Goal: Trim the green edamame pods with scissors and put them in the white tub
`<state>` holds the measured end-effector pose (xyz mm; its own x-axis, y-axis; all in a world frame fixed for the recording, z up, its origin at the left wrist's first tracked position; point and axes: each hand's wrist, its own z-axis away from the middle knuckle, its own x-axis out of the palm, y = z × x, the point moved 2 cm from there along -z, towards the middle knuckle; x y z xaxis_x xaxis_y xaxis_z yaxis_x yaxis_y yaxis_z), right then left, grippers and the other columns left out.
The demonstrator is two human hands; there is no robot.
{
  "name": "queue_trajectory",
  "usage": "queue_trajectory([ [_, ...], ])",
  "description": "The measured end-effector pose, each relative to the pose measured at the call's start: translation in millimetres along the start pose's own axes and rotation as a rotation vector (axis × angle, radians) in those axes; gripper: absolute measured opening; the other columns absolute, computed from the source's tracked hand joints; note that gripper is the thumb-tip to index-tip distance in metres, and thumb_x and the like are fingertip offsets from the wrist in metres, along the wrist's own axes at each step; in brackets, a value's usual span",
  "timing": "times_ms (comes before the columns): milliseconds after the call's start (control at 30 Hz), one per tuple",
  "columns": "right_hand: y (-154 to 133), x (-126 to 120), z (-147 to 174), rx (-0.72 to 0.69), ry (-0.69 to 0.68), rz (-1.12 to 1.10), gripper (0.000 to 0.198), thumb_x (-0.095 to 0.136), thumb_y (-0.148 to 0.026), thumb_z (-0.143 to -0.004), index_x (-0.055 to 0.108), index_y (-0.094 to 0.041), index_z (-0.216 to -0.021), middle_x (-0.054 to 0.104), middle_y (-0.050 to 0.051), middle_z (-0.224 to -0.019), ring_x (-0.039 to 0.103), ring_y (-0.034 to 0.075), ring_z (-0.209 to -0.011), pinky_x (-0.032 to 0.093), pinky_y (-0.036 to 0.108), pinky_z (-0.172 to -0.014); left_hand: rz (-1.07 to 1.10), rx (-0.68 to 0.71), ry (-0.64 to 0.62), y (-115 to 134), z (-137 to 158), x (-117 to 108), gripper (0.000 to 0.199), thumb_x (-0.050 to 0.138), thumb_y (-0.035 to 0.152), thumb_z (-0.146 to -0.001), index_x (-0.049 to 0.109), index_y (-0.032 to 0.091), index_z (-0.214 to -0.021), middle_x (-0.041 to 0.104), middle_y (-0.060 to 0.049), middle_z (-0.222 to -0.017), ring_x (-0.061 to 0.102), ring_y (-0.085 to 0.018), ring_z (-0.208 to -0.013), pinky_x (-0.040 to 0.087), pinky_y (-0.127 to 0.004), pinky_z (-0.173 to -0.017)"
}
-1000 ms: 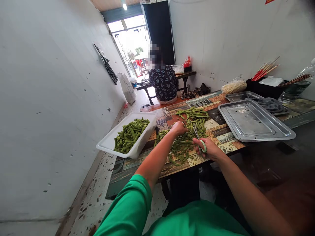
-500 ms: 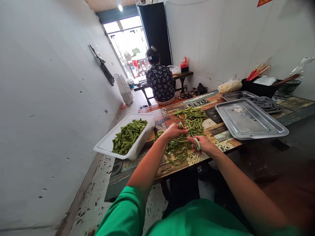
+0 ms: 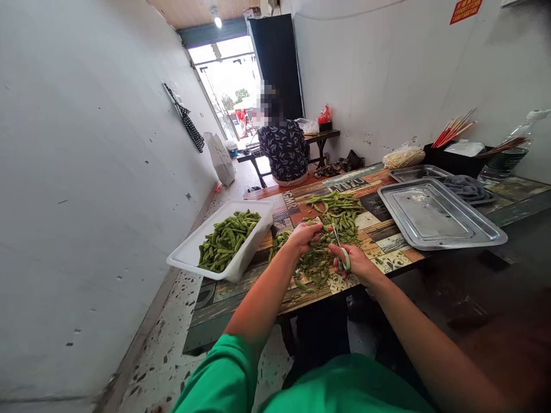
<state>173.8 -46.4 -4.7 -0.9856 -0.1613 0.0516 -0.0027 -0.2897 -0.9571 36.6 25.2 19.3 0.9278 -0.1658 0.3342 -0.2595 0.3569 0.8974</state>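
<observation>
My left hand point(image 3: 306, 235) is closed on a green soybean pod point(image 3: 323, 228), which points toward the scissors. A pair of scissors with pale green handles point(image 3: 344, 259) sits in my right hand point(image 3: 353, 261), the blades point(image 3: 336, 230) angled up and away beside the pod's end. Whether the blades touch the pod I cannot tell. Beneath and beyond both hands, a loose pile of pods point(image 3: 340, 203) and trimmed scraps point(image 3: 316, 272) covers the patterned table point(image 3: 297, 295). A white plastic tub point(image 3: 253, 252) at the left holds a heap of pods point(image 3: 228, 241).
Metal trays point(image 3: 443, 221) lie at the right, with a grey cloth point(image 3: 465, 186) on the rear one. Behind them are a black box of skewers point(image 3: 454, 129), a bottle point(image 3: 508, 155) and a bagged bundle point(image 3: 403, 157). A person point(image 3: 283, 149) sits ahead, back turned, near another table.
The scissor blades now stand more upright beside the pod. My left hand has turned slightly, showing more of the pod. The view has tilted a little, shifting the scene slightly downward.
</observation>
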Motion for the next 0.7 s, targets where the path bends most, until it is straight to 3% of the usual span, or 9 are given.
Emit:
queue_trajectory([
  [167,2,3,-3,-0.024,0.026,-0.021,0.041,0.07,-0.054,-0.068,0.051,-0.018,-0.068,0.052,-0.004,-0.051,0.053,0.011,-0.041,0.036,0.019,-0.027,0.144,0.1,0.074,-6,3,10,0.026,0.07,0.016,-0.07,0.044,0.015,-0.072,0.052,0.004,-0.055,0.039,-0.002,-0.04,0.019,-0.013,-0.038],
  [333,2,6,-5,-0.048,0.005,-0.025,0.042,0.071,-0.054,-0.065,0.051,-0.018,-0.067,0.053,-0.003,-0.052,0.053,0.011,-0.041,0.035,0.019,-0.027,0.112,0.102,0.067,-9,9,18,0.02,0.069,0.013,-0.065,0.05,0.011,-0.065,0.062,-0.005,-0.064,0.035,0.0,-0.039,0.017,-0.015,-0.037],
  [567,3,3,-7,-0.071,0.019,-0.052,0.043,0.07,-0.057,-0.065,0.055,-0.017,-0.073,0.053,-0.003,-0.051,0.053,0.011,-0.041,0.034,0.019,-0.027,0.08,0.095,0.048,-13,16,20,0.019,0.07,0.015,-0.061,0.051,0.01,-0.059,0.063,-0.006,-0.062,0.03,0.001,-0.036,0.014,-0.017,-0.037],
  [700,6,3,-9,-0.095,0.022,-0.035,0.043,0.069,-0.058,-0.065,0.056,-0.017,-0.068,0.05,-0.004,-0.045,0.048,0.01,-0.034,0.026,0.018,-0.026,0.058,0.101,0.057,-15,19,21,0.018,0.068,0.016,-0.063,0.052,0.01,-0.061,0.063,-0.006,-0.063,0.03,0.001,-0.038,0.016,-0.018,-0.038],
])
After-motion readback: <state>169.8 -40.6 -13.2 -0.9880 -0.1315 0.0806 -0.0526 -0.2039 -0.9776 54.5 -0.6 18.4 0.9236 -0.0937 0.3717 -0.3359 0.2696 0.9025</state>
